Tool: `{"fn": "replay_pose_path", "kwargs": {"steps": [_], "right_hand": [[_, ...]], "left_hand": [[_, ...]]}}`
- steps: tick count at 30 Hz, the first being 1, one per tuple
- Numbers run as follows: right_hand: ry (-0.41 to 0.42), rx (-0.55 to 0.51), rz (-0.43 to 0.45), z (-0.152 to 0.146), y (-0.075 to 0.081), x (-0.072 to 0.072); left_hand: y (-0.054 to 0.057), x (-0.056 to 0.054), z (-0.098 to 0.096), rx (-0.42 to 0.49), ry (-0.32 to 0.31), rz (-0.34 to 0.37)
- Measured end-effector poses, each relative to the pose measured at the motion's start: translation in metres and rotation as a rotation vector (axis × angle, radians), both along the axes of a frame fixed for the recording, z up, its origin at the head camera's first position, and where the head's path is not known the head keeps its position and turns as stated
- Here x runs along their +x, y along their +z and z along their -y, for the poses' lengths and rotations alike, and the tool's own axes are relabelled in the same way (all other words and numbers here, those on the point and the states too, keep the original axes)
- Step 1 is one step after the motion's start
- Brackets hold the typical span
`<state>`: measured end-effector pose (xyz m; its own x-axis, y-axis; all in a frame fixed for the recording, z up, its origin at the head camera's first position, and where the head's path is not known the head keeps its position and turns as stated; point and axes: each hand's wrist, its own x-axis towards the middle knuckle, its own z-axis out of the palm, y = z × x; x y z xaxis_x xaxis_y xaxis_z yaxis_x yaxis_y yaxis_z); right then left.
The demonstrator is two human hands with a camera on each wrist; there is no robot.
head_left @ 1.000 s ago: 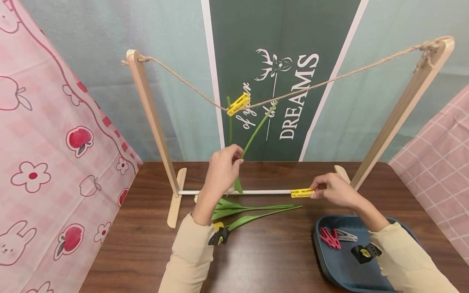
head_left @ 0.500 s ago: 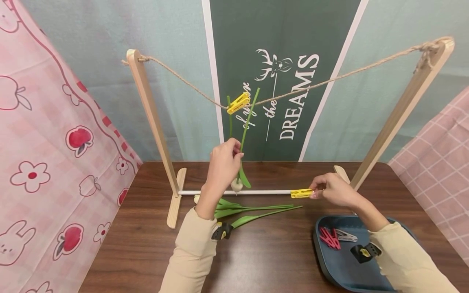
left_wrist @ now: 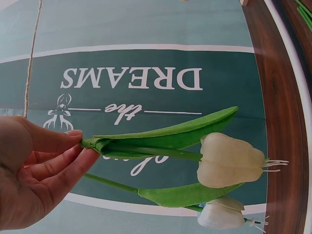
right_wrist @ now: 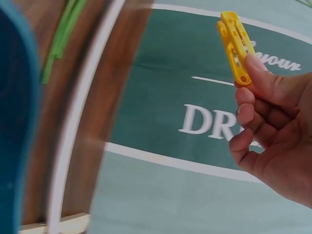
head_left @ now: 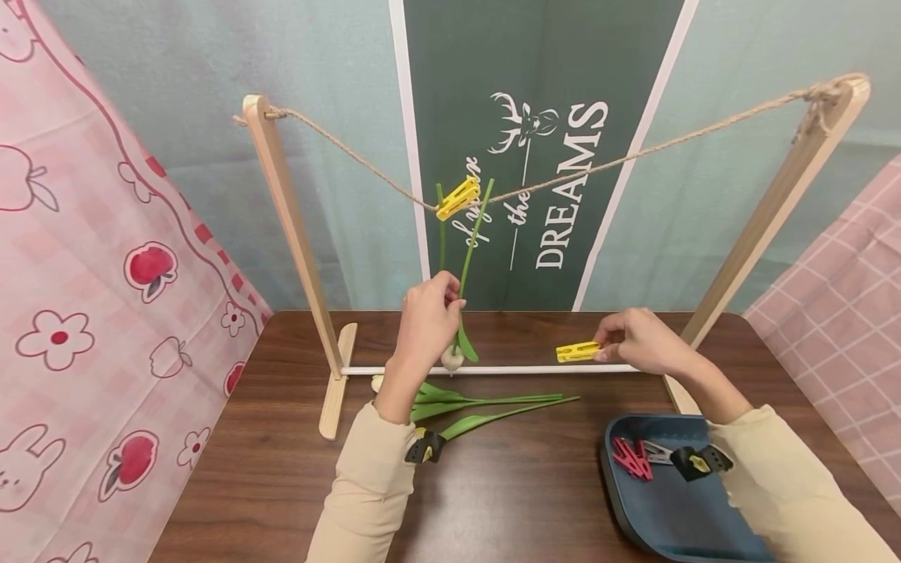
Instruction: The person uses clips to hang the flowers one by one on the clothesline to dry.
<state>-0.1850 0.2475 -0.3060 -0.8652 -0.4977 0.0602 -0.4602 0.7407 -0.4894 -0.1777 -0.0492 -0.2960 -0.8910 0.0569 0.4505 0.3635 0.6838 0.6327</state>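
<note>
My left hand [head_left: 427,317] pinches the green stem of a white artificial tulip [left_wrist: 231,160], its bloom hanging down and the stem end rising beside the rope. Another white tulip [left_wrist: 222,213] hangs just behind it, its stem held on the rope [head_left: 366,170] by a yellow clothespin [head_left: 459,199]. Off to the right, my right hand [head_left: 644,342] pinches a second yellow clothespin [head_left: 578,352] by one end, above the white rod of the stand. In the right wrist view this clothespin points away from the fingertips, with nothing in its grip.
Wooden posts [head_left: 292,234] carry the sagging rope, and a white rod [head_left: 514,369] joins them low down. More tulips [head_left: 486,412] lie on the brown table [head_left: 493,500]. A blue tray [head_left: 619,500] at the right holds red clothespins [head_left: 633,459] and a grey one [head_left: 658,453].
The held tulip's stem has swung left and more upright, close to the clothespin on the rope. My right hand has lifted slightly with its yellow clothespin.
</note>
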Motion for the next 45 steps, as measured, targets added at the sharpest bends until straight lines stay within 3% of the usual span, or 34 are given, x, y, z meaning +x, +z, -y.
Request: {"fn": "replay_pose_path", "kwargs": {"steps": [13,29,37,45], "right_hand": [[-0.058,0.049,-0.09,0.031,0.07,-0.011],[0.005,0.117,-0.237,0.078,0.135,-0.022],[0.002,0.15,-0.29,0.094,0.161,-0.029],[0.009,0.175,-0.33,0.104,0.175,-0.035]], "left_hand": [[0.0,0.0,0.001,0.011,0.016,0.001],[-0.002,0.0,0.0,0.01,0.019,0.015],[-0.002,0.0,-0.001,0.021,0.012,0.021],[-0.001,0.0,-0.001,0.018,0.011,0.018]]}}
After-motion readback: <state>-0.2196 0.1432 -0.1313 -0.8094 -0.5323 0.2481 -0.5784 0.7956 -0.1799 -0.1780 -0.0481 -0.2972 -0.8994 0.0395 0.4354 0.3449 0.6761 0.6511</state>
